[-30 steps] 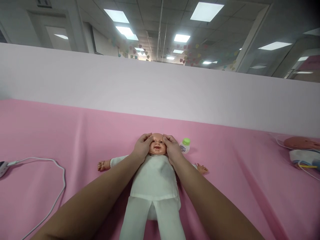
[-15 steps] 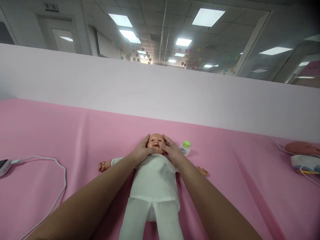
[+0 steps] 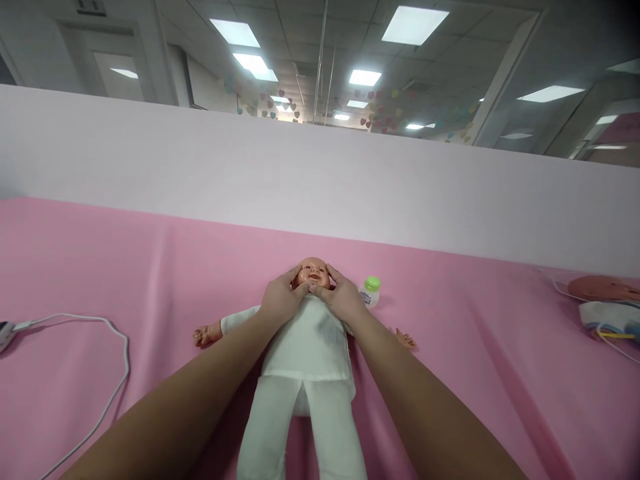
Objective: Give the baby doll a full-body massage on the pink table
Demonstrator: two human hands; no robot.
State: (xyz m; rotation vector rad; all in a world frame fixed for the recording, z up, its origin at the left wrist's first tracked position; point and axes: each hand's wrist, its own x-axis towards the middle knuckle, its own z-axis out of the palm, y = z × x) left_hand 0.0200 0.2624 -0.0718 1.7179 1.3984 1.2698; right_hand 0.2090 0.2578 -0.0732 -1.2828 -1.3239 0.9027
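A baby doll (image 3: 310, 340) lies face up on a pink-covered counter (image 3: 180, 267), head toward a white partition (image 3: 320, 180), its smooth face cupped by a person's left hand (image 3: 283, 297) and right hand (image 3: 346, 298). The fingers of both hands are part open and gently curved along the sides of the head, thumbs nearly meeting at the chin; neither hand closes fully around anything. Uneven pressure could roll the head sideways, and a thumb sliding upward could catch the mouth. A wide outward sweep of the right hand might topple the green-capped bottle (image 3: 369, 297) just beside it. A bare strip separates head from partition; open room runs left to a white cable (image 3: 127, 360) and right toward a bundled cloth (image 3: 605, 315). The counter's near edge is out of view.
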